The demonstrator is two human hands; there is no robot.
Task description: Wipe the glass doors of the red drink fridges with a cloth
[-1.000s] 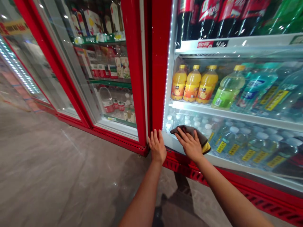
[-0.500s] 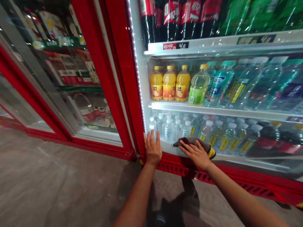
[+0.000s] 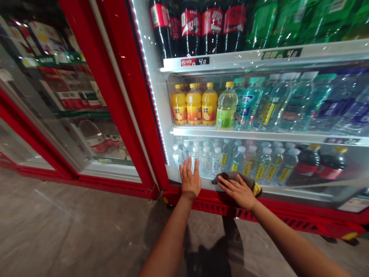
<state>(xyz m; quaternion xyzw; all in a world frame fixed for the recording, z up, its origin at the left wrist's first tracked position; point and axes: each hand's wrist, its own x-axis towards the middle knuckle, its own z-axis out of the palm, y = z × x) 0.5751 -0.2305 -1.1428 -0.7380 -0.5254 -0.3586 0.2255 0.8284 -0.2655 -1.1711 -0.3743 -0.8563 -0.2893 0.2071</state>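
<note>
My left hand (image 3: 190, 181) rests with spread fingers against the glass near the bottom left corner of a lit drinks fridge door. To its right, my right hand (image 3: 238, 191) lies flat on a dark grey cloth (image 3: 248, 179) with a yellow edge, pressing it on the lower part of the glass. Small clear water bottles (image 3: 216, 161) stand behind the glass on the bottom shelf, just above both hands. Part of the cloth is hidden under my right hand.
The red door frame (image 3: 138, 96) runs up at left, beside another fridge (image 3: 98, 142) with packages. Orange juice bottles (image 3: 193, 105) fill part of the middle shelf (image 3: 259, 135), with cola bottles (image 3: 190, 27) above. A red vented base (image 3: 213, 207) sits over the grey floor (image 3: 72, 231).
Both hands have moved a little to the right along the glass, the cloth travelling under my right hand. The fridge appears shifted left in view.
</note>
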